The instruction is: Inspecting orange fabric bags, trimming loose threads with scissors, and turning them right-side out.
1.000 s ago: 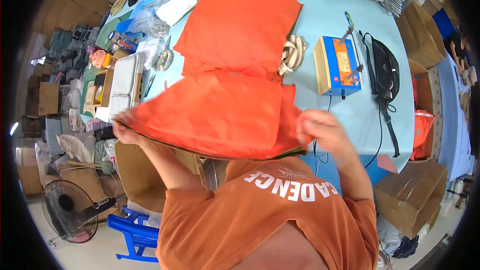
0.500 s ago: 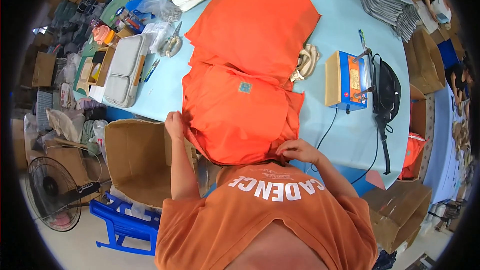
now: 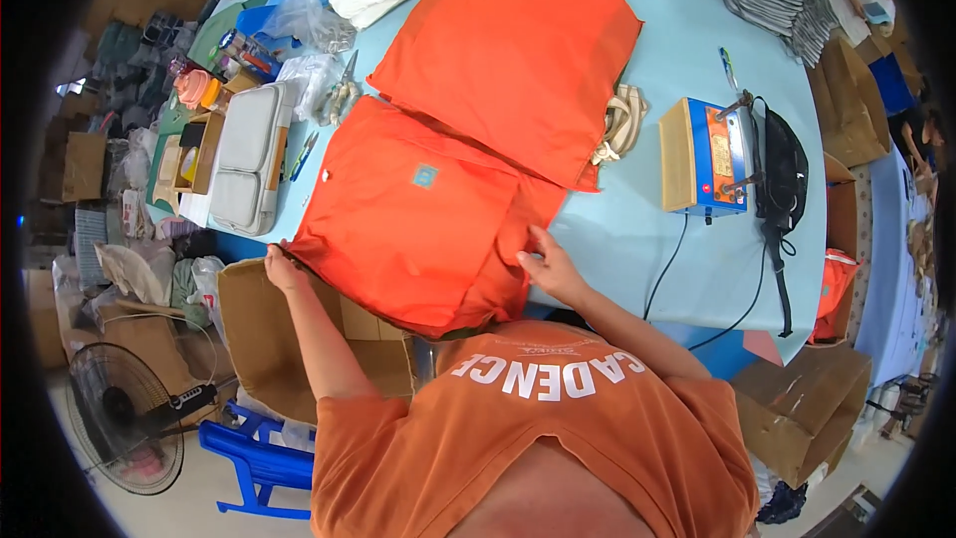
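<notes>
A flat orange fabric bag (image 3: pixel 398 229) with a small greyish square label lies turned at an angle over the table's near edge. My left hand (image 3: pixel 285 267) is closed on its left front corner, fingers pinching the cloth. On the bag's right side rests my right hand (image 3: pixel 550 267), its fingers apart and touching the folded cloth. Just beyond lies a second, larger orange fabric piece (image 3: pixel 518 60), partly under the first at its near edge. Beige straps (image 3: pixel 622 125) stick out from its right side.
The blue table (image 3: pixel 617 269) also holds a blue-and-orange device (image 3: pixel 707 159) with a cord, a black waist bag (image 3: pixel 782 169), scissors (image 3: pixel 344 95), a grey case (image 3: pixel 251 154) and stacked grey pieces (image 3: pixel 772 0). Cardboard boxes (image 3: pixel 269 329), a blue stool (image 3: pixel 259 468) and a fan (image 3: pixel 124 418) stand around it.
The nearer orange bag has swung left and spread flatter, its label shifting left. My left hand has moved left and slightly down with its corner; my right hand has moved up and left.
</notes>
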Action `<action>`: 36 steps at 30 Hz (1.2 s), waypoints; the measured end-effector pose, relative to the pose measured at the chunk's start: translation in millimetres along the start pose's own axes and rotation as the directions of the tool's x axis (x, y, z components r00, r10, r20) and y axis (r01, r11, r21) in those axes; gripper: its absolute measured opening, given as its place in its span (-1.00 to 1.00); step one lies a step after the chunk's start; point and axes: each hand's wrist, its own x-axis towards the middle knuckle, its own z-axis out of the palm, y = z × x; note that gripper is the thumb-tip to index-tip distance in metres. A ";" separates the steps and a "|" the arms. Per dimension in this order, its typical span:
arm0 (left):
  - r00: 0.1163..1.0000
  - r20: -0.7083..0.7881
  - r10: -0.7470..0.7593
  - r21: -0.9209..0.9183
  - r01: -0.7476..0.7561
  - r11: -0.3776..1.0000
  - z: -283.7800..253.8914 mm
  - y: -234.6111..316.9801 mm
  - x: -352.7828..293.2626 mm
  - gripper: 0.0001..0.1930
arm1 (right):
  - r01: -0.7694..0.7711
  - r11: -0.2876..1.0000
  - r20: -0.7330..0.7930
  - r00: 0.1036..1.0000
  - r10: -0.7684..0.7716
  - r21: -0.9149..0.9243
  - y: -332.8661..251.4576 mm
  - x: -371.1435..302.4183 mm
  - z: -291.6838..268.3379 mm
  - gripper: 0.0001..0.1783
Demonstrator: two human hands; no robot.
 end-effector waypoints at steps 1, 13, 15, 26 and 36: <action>0.999 -0.030 0.033 -0.068 -0.035 0.997 2.4 1.1 9.0 -0.74 | 0.035 0.999 0.033 0.999 -0.035 0.005 -5.0 9.1 11.0 -0.29; 0.702 0.650 0.290 0.657 -0.711 0.250 131.3 -20.1 -138.0 -0.32 | 0.239 0.922 0.276 0.949 -0.155 -0.304 -42.6 59.1 34.4 -0.31; 0.692 0.685 0.231 0.631 -0.721 0.287 126.7 -21.6 -139.5 -0.35 | 0.213 0.936 0.472 0.880 -0.059 -0.281 -41.8 44.9 37.6 -0.35; 0.605 0.766 0.215 0.543 -0.789 0.286 113.4 -23.2 -130.6 -0.36 | -0.039 0.945 -0.149 0.985 0.092 0.326 -18.8 46.3 28.8 -0.73; 0.565 0.654 0.503 0.530 -0.817 0.228 136.3 2.4 -60.5 -0.64 | 0.120 0.993 -0.237 0.965 -0.114 0.012 -22.7 78.0 35.1 -0.79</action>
